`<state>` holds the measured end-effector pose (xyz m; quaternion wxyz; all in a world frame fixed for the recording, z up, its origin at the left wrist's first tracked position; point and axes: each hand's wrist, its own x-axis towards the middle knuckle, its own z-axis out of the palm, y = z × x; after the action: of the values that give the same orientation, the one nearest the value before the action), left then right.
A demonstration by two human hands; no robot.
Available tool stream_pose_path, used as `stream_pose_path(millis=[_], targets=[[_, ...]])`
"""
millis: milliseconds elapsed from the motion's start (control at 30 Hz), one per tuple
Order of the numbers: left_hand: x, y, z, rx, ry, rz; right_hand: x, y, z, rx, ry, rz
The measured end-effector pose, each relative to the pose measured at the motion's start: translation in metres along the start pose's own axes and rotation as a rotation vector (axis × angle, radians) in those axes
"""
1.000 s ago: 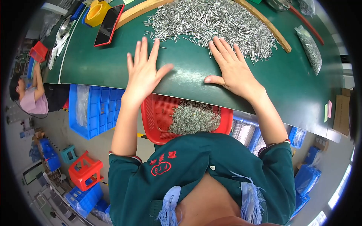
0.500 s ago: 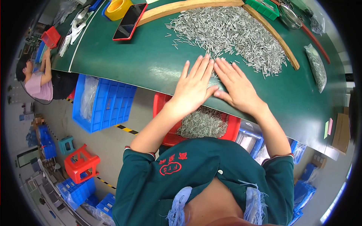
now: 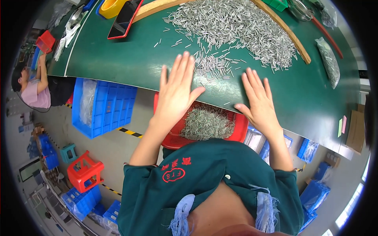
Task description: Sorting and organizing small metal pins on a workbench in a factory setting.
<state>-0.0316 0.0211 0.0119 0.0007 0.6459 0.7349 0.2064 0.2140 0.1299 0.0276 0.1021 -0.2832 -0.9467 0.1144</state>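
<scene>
Left hand [image 3: 175, 92] and right hand [image 3: 260, 103] – grips wide and empty – flank loose metal pins [image 3: 212, 65] near the front edge of the bench [image 3: 130, 59], the red basket [image 3: 240, 126] below seemingly placed to catch them.

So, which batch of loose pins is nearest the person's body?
The batch in the red basket; the big pile and smaller cluster lie farther off, on the green tabletop.
</scene>
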Motion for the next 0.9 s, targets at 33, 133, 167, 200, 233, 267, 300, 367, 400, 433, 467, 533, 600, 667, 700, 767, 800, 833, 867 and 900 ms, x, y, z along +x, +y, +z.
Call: stream_pose_path(millis=[33, 133, 167, 200, 233, 267, 300, 367, 400, 433, 467, 533, 600, 667, 700, 767, 800, 833, 867, 900], targets=[[-0.014, -0.003, -0.004, 0.001, -0.008, -0.002, -0.012, 0.002, -0.002, -0.019, -0.031, 0.069], [-0.04, -0.002, -0.011, 0.027, -0.127, -0.019, -0.027, -0.003, -0.002, -0.064, -0.066, 0.062], [-0.038, 0.001, -0.011, 0.026, -0.132, -0.022, -0.027, -0.008, -0.002, -0.076, -0.07, 0.039], [-0.034, 0.007, -0.011, 0.035, -0.117, 0.003, -0.02, -0.013, 0.0, -0.093, -0.078, 0.007], [-0.028, 0.013, -0.008, 0.044, -0.102, 0.032, -0.012, -0.017, 0.001, -0.093, -0.083, 0.01], [-0.024, 0.018, -0.003, 0.037, -0.09, 0.036, -0.004, -0.022, 0.003, -0.092, -0.08, -0.027], [-0.021, 0.021, -0.002, 0.036, -0.092, 0.036, 0.004, -0.025, 0.005, -0.092, -0.075, -0.064], [-0.017, 0.025, -0.002, -0.01, -0.1, 0.071, 0.008, -0.028, 0.005, -0.083, -0.06, -0.077], [-0.018, 0.02, -0.002, -0.032, -0.114, 0.094, 0.008, -0.026, 0.006, -0.058, -0.065, -0.071], [-0.019, 0.015, -0.005, -0.032, -0.116, 0.093, 0.008, -0.024, 0.006, -0.033, -0.07, -0.064], [-0.018, 0.009, -0.009, -0.013, -0.088, 0.065, 0.004, -0.023, 0.004, -0.014, -0.059, -0.036], [-0.022, 0.0, -0.015, 0.014, -0.06, 0.02, -0.008, -0.02, 0.0, -0.012, -0.048, -0.003], [-0.026, 0.001, -0.017, 0.019, -0.106, 0.039, -0.011, -0.019, 0.0, -0.013, -0.037, 0.032], [-0.026, 0.005, -0.013, 0.0, -0.135, 0.065, -0.009, -0.018, 0.0, -0.02, -0.056, 0.013], [-0.023, 0.01, -0.01, -0.005, -0.138, 0.065, -0.009, -0.019, -0.001, -0.025, -0.067, 0.007], [-0.014, 0.018, -0.008, -0.086, -0.083, 0.077, 0.005, -0.021, 0.003, 0.005, -0.04, 0.001], [-0.009, 0.02, -0.007, -0.084, -0.079, 0.085, 0.011, -0.022, 0.005, 0.036, -0.008, -0.006], [-0.008, 0.022, -0.005, -0.086, -0.082, 0.085, 0.013, -0.022, 0.006, 0.036, -0.01, -0.004], [-0.008, 0.022, -0.003, -0.082, -0.086, 0.094, 0.014, -0.023, 0.006, 0.0, -0.013, -0.014], [-0.008, 0.022, -0.002, -0.073, -0.09, 0.1, 0.015, -0.023, 0.007, -0.034, -0.015, -0.028]])
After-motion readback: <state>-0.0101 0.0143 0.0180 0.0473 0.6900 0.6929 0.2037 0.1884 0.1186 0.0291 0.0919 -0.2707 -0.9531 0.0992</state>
